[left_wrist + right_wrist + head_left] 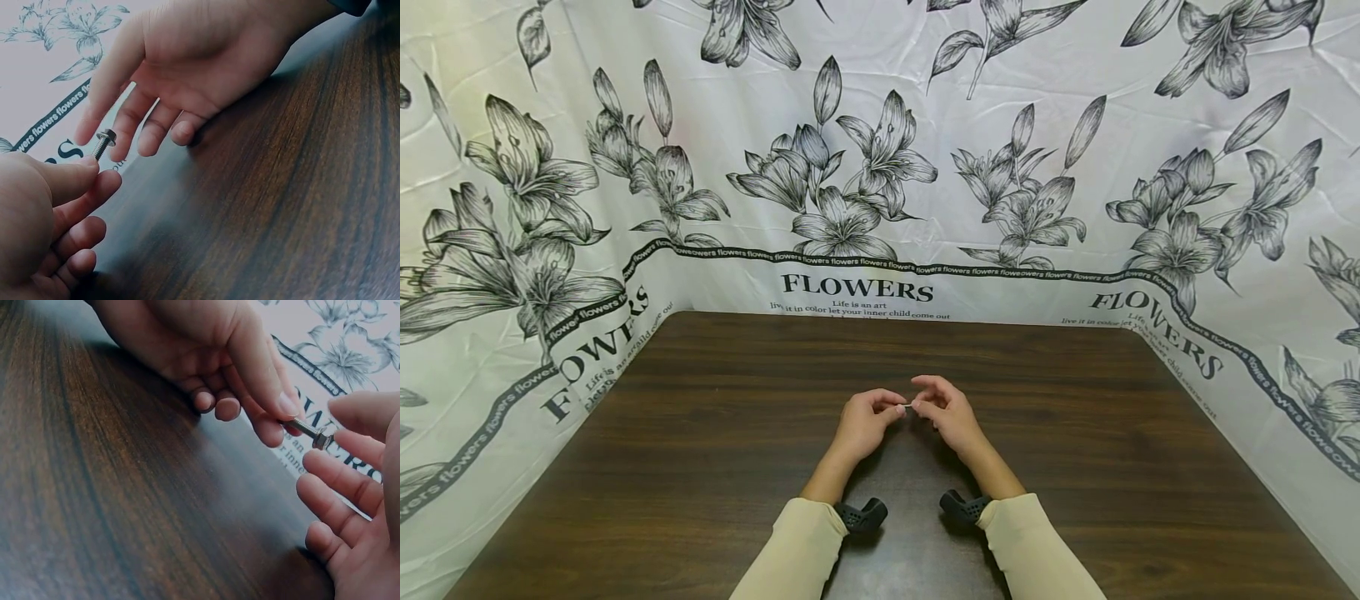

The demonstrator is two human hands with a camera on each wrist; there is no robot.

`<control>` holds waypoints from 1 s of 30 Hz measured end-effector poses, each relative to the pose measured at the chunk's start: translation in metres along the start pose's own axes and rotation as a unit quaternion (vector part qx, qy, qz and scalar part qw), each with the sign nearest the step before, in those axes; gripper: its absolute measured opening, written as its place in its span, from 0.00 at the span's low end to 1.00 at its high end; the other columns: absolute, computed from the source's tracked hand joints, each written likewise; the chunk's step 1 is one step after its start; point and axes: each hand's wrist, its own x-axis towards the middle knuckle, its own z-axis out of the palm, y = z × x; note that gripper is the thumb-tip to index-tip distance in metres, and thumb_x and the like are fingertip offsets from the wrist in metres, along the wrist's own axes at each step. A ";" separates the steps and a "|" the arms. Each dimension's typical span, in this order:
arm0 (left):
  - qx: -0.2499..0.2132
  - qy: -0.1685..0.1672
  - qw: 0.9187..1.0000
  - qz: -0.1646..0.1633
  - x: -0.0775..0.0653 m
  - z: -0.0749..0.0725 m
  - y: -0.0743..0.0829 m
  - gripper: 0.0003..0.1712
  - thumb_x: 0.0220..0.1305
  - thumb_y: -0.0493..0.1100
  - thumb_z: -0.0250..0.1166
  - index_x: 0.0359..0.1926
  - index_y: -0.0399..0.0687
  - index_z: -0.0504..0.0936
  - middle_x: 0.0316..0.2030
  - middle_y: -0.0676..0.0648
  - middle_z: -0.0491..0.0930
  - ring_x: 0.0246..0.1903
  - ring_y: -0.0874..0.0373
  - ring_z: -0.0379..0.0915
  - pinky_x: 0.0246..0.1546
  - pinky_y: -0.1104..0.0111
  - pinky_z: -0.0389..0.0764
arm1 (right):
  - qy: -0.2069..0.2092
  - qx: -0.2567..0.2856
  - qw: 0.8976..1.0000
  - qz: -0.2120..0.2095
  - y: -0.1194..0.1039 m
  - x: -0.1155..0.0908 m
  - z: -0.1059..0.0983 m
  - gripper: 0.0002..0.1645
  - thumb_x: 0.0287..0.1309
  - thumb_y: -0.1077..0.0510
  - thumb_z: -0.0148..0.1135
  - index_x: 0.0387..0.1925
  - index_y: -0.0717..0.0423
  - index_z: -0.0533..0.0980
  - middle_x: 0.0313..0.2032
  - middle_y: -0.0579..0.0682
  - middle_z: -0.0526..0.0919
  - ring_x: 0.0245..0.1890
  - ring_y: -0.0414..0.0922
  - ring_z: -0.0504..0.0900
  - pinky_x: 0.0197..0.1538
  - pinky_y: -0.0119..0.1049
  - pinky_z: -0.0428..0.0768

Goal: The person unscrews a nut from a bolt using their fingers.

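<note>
A small metal flange bolt (104, 142) with a hex head and threaded shank is held between my two hands over the table. My left hand (861, 425) pinches the shank's end between thumb and index fingertip, with the other fingers loosely bent. In the right wrist view, the bolt's head (322, 439) points toward my right hand (951, 417). The right thumb and fingers stand apart around the head, slightly bent and not gripping it. The shank's tip is hidden under the left thumb (72, 178).
The dark wood-grain table (737, 375) spreads out under both hands. A white curtain (880, 183) with black flower prints and lettering hangs behind it and along both sides. Each wrist wears a black band with a camera mount, such as the left mount (865, 515).
</note>
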 end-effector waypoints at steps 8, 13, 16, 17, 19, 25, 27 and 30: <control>0.001 -0.001 1.000 0.000 0.000 0.001 0.000 0.04 0.62 0.37 0.68 0.37 0.45 0.86 0.28 0.53 0.83 0.30 0.61 0.77 0.32 0.64 0.76 | 0.023 -0.029 0.999 -0.006 0.019 0.006 0.003 0.15 0.68 0.61 0.57 0.52 0.65 0.76 0.31 0.60 0.80 0.28 0.53 0.76 0.28 0.35 0.73; 0.003 -0.003 1.000 -0.001 0.000 0.000 0.001 0.03 0.62 0.37 0.67 0.37 0.45 0.86 0.28 0.53 0.83 0.30 0.61 0.78 0.32 0.63 0.75 | 0.019 -0.030 0.999 -0.020 0.023 0.007 0.002 0.15 0.66 0.64 0.59 0.52 0.65 0.76 0.30 0.56 0.79 0.27 0.50 0.75 0.27 0.34 0.72; 0.005 -0.003 1.000 -0.001 0.000 0.000 0.001 0.03 0.62 0.37 0.67 0.37 0.46 0.86 0.27 0.54 0.83 0.30 0.61 0.78 0.32 0.64 0.75 | 0.011 -0.020 0.999 -0.022 0.023 0.007 0.001 0.16 0.64 0.65 0.60 0.52 0.66 0.76 0.31 0.54 0.78 0.27 0.50 0.74 0.27 0.34 0.72; 0.006 -0.003 1.000 -0.002 0.000 0.000 0.001 0.03 0.62 0.37 0.67 0.37 0.46 0.86 0.27 0.54 0.83 0.30 0.61 0.78 0.32 0.64 0.75 | 0.008 -0.017 1.000 -0.022 0.023 0.008 0.001 0.16 0.64 0.66 0.60 0.53 0.67 0.76 0.31 0.54 0.78 0.26 0.50 0.73 0.27 0.34 0.72; 0.005 -0.002 1.000 -0.001 0.000 0.000 0.001 0.03 0.62 0.37 0.67 0.37 0.46 0.86 0.27 0.54 0.83 0.30 0.61 0.78 0.32 0.64 0.75 | 0.002 -0.008 1.000 -0.017 0.023 0.008 0.000 0.17 0.62 0.67 0.62 0.53 0.67 0.75 0.33 0.56 0.79 0.27 0.49 0.72 0.27 0.34 0.71; -0.001 -0.001 1.000 -0.002 0.001 0.000 0.000 0.03 0.61 0.37 0.68 0.36 0.46 0.87 0.26 0.54 0.83 0.29 0.61 0.77 0.32 0.64 0.75 | -0.020 0.005 0.999 -0.024 0.023 0.009 -0.003 0.21 0.59 0.72 0.62 0.54 0.72 0.73 0.40 0.67 0.78 0.30 0.48 0.74 0.30 0.35 0.72; 0.000 0.000 1.000 -0.004 0.001 0.000 0.000 0.03 0.61 0.37 0.68 0.36 0.47 0.87 0.26 0.54 0.83 0.29 0.61 0.77 0.32 0.64 0.75 | -0.021 0.005 0.999 -0.028 0.023 0.009 -0.003 0.22 0.57 0.74 0.62 0.54 0.72 0.73 0.41 0.68 0.78 0.33 0.49 0.75 0.32 0.34 0.73; -0.001 0.000 1.000 -0.005 0.000 0.000 0.000 0.03 0.62 0.38 0.68 0.36 0.47 0.87 0.26 0.54 0.83 0.29 0.61 0.77 0.32 0.64 0.75 | -0.013 0.002 0.999 -0.033 0.023 0.009 -0.002 0.23 0.56 0.74 0.63 0.55 0.70 0.73 0.42 0.66 0.79 0.37 0.49 0.76 0.34 0.33 0.74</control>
